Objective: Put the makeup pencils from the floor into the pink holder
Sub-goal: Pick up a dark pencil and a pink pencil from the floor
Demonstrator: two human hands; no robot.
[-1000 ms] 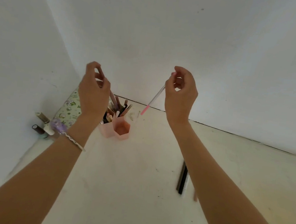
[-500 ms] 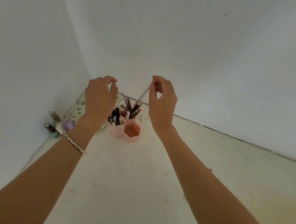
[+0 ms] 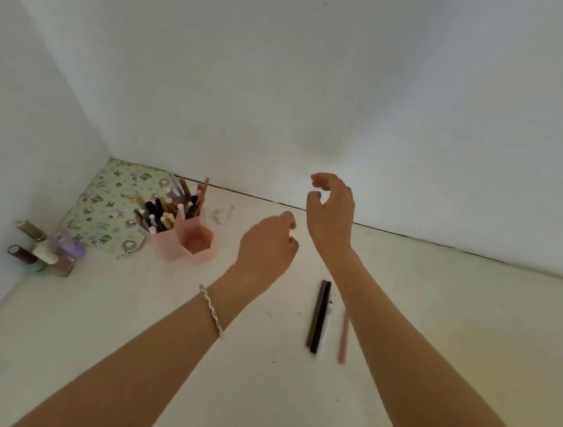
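Observation:
The pink holder [image 3: 184,243] stands on the floor near the corner, its back cells crammed with several makeup pencils [image 3: 166,212] and its front cell holding none that I can see. Two black pencils [image 3: 318,315] lie side by side on the floor, with a pale one and a pink pencil [image 3: 344,336] just to their right. My left hand [image 3: 266,246] hovers right of the holder, fingers loosely curled and holding nothing. My right hand [image 3: 332,211] is higher, above the floor pencils, fingers apart and curved, with nothing in it.
A floral cloth pouch [image 3: 112,207] lies in the corner behind the holder. Several nail polish bottles [image 3: 46,252] lie by the left wall. White walls close off the left and the back. The floor is pale and bare in front.
The pink-tipped pencil my right hand held is out of it. Both hands have pulled away from the holder to the right, and the floor pencils are in view again.

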